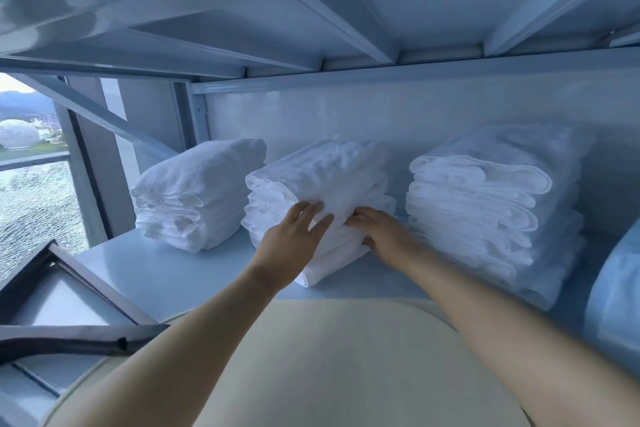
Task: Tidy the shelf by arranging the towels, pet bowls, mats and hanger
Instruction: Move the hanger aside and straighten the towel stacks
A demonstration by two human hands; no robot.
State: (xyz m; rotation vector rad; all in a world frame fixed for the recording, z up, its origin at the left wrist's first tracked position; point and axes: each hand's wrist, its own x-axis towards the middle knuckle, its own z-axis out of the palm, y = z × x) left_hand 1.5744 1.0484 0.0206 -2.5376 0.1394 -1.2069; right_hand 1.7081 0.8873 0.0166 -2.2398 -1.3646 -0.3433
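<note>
While three piles of white towels sit in a row on the pale shelf (156,270), a person reaches in with both bare arms to work on the middle pile (322,170) – the one that lies askew, its front corner turned toward the camera. The left hand (294,232) lies against the front of that pile with its fingers (322,222) straight and spread, holding nothing. The right hand (384,236) meets the same pile from the other side, its fingers (356,218) curled into the folds and the thumb below, pinching the layers there. The left pile (197,191) and the taller right pile (491,204) stand folded on either side, apart from the hands. By the look of it the towel part of the job is well on, with only this centre pile left to square up against its neighbours. No pet bowl can be made out, so most of the tidying appears to lie ahead – a dark bar (69,345) at lower left could be the hanger and a cream rounded shape (311,357) in the foreground could be a mat, though neither can be told for sure. A window (34,201) at left looks out on water.
</note>
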